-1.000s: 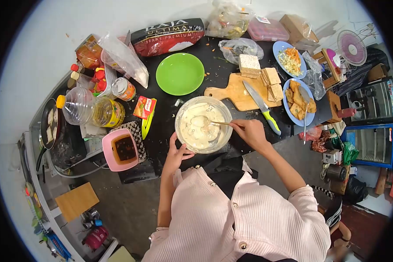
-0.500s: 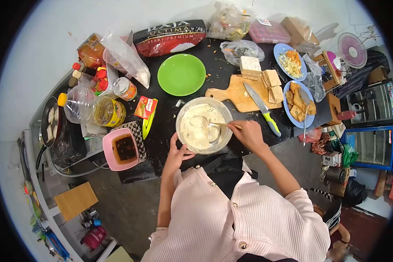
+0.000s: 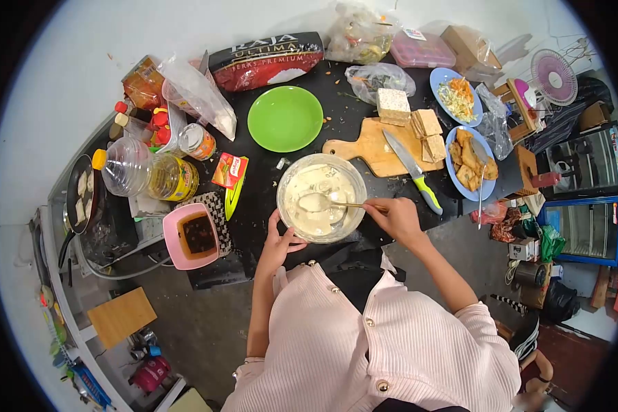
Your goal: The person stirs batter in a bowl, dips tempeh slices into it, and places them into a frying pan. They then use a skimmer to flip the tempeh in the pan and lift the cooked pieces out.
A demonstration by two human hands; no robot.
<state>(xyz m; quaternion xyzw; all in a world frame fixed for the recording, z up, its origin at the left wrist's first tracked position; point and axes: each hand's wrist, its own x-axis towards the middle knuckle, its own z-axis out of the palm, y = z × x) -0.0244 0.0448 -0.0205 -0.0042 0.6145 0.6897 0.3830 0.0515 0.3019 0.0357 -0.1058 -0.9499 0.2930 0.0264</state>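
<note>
A clear bowl (image 3: 292,180) of pale, creamy batter stands near the table's front edge. My left hand (image 3: 278,246) grips its lower left rim, fingers wrapped against the wall. Over its right rim, my right hand (image 3: 397,218) pinches the handle of a spoon (image 3: 316,202), whose head lies in the batter. Behind the bowl is a green plate (image 3: 285,119). A wooden cutting board (image 3: 371,141) at the right carries pale sliced blocks (image 3: 393,106) and a knife (image 3: 405,156) with a green-yellow handle, which reaches past the board's edge.
Blue plates of fried pieces (image 3: 468,168) and shredded vegetables (image 3: 458,96) stand at the right. Leftward are a pink container of dark liquid (image 3: 193,235), an oil bottle (image 3: 169,176), a red packet (image 3: 228,169) and a frying pan (image 3: 82,194). A person's arm (image 3: 544,367) shows at lower right.
The spoon has moved through the batter, its head now slightly lower and its handle more level. My right hand has shifted slightly with it. My left hand stays on the bowl.
</note>
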